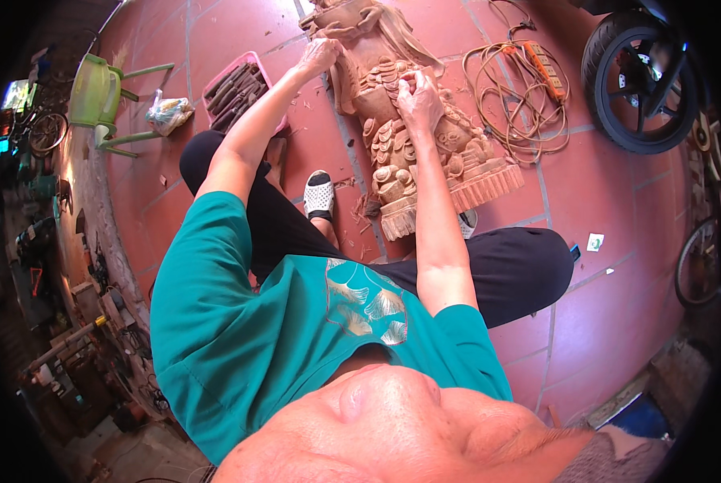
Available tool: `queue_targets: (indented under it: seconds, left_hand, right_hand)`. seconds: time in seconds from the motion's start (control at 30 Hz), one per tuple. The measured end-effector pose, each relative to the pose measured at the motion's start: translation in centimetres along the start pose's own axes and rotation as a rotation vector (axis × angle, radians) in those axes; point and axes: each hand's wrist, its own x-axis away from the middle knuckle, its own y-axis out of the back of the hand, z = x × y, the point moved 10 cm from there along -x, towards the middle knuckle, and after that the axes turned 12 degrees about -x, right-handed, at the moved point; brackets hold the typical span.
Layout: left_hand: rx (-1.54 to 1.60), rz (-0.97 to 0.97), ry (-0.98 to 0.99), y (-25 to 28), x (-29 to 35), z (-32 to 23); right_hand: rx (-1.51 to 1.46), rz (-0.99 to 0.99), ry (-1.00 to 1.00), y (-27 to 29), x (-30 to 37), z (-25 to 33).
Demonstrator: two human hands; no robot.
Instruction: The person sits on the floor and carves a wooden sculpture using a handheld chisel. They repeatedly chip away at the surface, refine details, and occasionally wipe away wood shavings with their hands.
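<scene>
A large carved wooden sculpture (388,173) lies on the floor in front of me, covered with figures, draped folds and rounded coin-like shapes, with a ridged base toward me. At its upper left edge, my left hand (318,56) is closed over the carving, the fingertips partly hidden. My right hand (419,103) is over the middle of the carving, its fingers bent into a pinch. Whatever is between those fingers is too small to make out. Left of the carving, a pink basket (271,78) holds several dark-handled tools (235,95).
Wood shavings dot the red tiles near my sandal (319,196). Right of the carving lie a coiled cord (489,101) and an orange power strip (545,71); beyond is a motorbike wheel (640,83). A green plastic stool (95,95) and a plastic bag (169,113) are at left.
</scene>
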Motion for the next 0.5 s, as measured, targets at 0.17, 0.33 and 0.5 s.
queue_targets:
  seconds: [0.17,0.33,0.5]
  left_hand:
    - [0.152,0.011,-0.046,0.8,-0.1,0.8]
    - [0.056,-0.110,0.144,1.1,0.3,1.3]
    - [0.103,0.022,-0.021,0.4,0.8,-0.9]
  right_hand:
    - [-0.025,0.015,-0.018,-0.3,0.0,0.2]
    - [-0.010,0.012,-0.022,-0.2,-0.1,-0.1]
    - [-0.035,0.016,-0.029,-0.3,0.1,-0.1]
